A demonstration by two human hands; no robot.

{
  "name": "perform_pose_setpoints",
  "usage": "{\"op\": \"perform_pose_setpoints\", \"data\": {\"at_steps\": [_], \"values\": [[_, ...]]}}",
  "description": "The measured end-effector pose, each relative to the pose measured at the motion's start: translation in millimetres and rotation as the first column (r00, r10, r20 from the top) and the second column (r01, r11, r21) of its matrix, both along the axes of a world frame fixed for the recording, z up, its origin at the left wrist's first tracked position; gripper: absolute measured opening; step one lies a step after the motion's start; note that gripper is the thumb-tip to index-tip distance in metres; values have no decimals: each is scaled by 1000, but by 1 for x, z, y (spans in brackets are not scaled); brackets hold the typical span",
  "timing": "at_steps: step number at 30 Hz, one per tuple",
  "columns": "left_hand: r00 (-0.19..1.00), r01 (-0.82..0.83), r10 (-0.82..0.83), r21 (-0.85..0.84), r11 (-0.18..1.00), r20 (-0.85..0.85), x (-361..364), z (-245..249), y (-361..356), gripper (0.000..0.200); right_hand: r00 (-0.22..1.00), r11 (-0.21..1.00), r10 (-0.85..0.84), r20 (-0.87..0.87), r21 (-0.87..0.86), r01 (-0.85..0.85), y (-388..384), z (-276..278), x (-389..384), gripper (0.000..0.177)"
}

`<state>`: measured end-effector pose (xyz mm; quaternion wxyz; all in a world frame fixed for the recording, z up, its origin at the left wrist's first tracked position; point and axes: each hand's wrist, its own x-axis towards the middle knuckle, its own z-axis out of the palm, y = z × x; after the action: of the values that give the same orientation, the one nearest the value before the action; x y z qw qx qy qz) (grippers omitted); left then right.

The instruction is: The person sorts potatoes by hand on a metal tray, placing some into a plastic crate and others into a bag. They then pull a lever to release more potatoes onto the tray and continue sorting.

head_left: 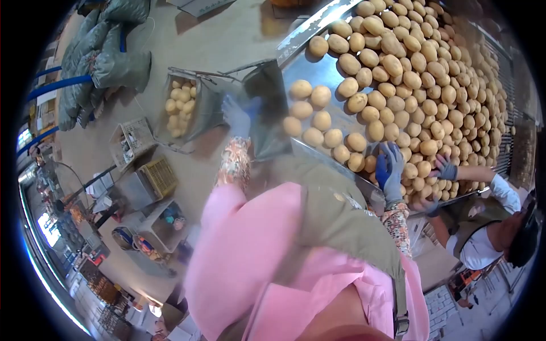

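My left hand [238, 116], in a pale blue glove, is held over the dark green cloth [267, 111] between the table and an open sack, fingers spread and nothing in them. Several potatoes [181, 105] lie in the sack [200, 113], whose mouth is stretched on a thin frame. At the near edge of the metal sorting table [310, 67], my right hand [390, 170] wears a blue and grey glove. Its fingers are stretched out against the heap of potatoes [418, 85]. A small group of potatoes [313, 116] lies at the table's left end.
A co-worker's gloved hand [445, 169] touches the potatoes just right of mine, with the other hand [425, 203] at the table edge. Full green sacks [122, 68] are piled at far left. A white crate [132, 139] and a yellow crate [159, 176] stand on the floor.
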<state>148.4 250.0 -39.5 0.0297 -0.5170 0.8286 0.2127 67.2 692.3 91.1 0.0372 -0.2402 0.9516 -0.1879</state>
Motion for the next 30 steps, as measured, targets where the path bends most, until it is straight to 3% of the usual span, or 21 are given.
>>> {"op": "perform_pose_setpoints", "data": {"at_steps": [1, 3, 5, 6, 8, 11, 13, 14, 15, 17, 23, 25, 26, 27, 28, 29, 30], "values": [[992, -2, -13, 121, 993, 123, -9, -5, -6, 111, 999, 999, 34, 1, 8, -34, -9, 2, 0, 31], [983, -19, -8, 147, 989, 183, -20, -32, -18, 115, 995, 995, 97, 15, 19, -97, -23, 6, -3, 31], [979, 65, -68, 24, 998, 192, -24, -48, -28, 111, 990, 991, 131, 49, 26, -133, -32, 13, -6, 31], [972, 84, -94, 54, 995, 216, -25, -52, -32, 108, 990, 994, 109, 87, 23, -111, -35, 15, -8, 30], [980, 106, -125, 120, 987, 156, -27, -65, -32, 108, 987, 991, 119, 106, 53, -125, -36, 14, -15, 31], [985, 145, -160, 208, 967, 59, -39, -37, -19, 108, 972, 977, 200, 122, 54, -208, -49, 24, -32, 30], [974, 225, -222, 91, 970, -48, -42, -37, -8, 107, 959, 964, 258, 114, 42, -264, -73, 29, -49, 31], [961, 275, -272, -43, 961, 54, -43, -38, -1, 104, 951, 955, 290, 102, 32, -295, -87, 32, -59, 31], [964, 261, -259, -31, 965, 54, -49, -39, 3, 104, 942, 945, 322, 92, 17, -325, -104, 34, -70, 32], [946, 165, -245, 341, 926, 210, -59, -44, 6, 109, 919, 921, 389, 65, -22, -388, -141, 36, -93, 32], [997, -19, -11, 373, 927, 78, -55, -82, 21, 89, 815, 794, 573, -85, -189, -578, -277, 36, -137, 36], [941, -115, 267, 547, 829, -207, -49, -91, 16, 85, 758, 727, 640, -124, -224, -650, -321, 29, -141, 39], [939, -131, 281, 549, 826, -198, -48, -78, 14, 85, 742, 700, 657, -132, -261, -665, -340, 23, -139, 40], [944, -148, 260, 445, 883, -203, -49, -53, 11, 84, 701, 653, 695, -160, -268, -708, -359, 14, -139, 44], [949, -163, 239, 330, 930, -206, -50, -40, 8, 83, 687, 655, 712, -143, -213, -724, -377, 11, -133, 47], [947, -181, 253, 324, 929, -197, -45, -50, 12, 83, 672, 654, 729, -128, -159, -740, -393, 7, -127, 51], [995, -91, 99, 209, 974, -30, -38, -65, 19, 84, 638, 643, 765, -89, 36, -765, -405, -7, -122, 65]]}}
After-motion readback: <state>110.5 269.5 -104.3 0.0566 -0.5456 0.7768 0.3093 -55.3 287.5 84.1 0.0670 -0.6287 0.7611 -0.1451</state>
